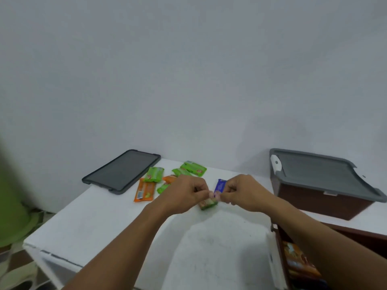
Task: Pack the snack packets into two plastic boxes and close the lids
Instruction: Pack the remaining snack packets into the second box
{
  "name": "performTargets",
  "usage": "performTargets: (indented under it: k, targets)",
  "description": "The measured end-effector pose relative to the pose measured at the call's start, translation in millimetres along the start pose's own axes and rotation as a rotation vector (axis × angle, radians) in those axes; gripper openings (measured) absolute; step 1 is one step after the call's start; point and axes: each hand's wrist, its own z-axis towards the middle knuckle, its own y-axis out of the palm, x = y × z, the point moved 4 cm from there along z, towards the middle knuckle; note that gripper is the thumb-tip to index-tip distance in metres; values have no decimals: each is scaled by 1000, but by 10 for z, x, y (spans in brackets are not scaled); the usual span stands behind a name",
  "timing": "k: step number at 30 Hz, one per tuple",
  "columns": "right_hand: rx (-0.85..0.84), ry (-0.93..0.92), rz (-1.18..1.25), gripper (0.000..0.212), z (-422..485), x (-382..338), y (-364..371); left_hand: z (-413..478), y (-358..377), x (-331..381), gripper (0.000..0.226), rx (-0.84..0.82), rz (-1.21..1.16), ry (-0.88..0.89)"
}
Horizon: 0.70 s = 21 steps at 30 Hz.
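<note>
Snack packet [208,204] is pinched between left hand [184,193] and right hand [245,192].

No text can be read. The snack packets [154,174] at the frame's middle carry print, but it is blurred.

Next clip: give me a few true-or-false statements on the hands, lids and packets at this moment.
1. The left hand and right hand both pinch one small green-and-brown snack packet. True.
2. The far brown plastic box has no lid. False: a grey lid sits on it.
3. A loose dark grey lid lies flat on the white table. True.
4. The long orange packet is inside a box. False: it lies on the table.
</note>
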Motion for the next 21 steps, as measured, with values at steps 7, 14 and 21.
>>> performTargets:
  k: [7, 14, 21]
  targets:
    - [-64, 99, -117, 14, 612, -136, 505, 125, -580, -910, 14, 84, 100, -150]
    - [-37, 299, -175, 37, 947, -60, 990, 362, -739, -1582, 8, 39, 358, -325]
    - [0, 395, -394, 48, 1053, 0, 1214, 306, -555, -1994, 58, -49, 517, -517]
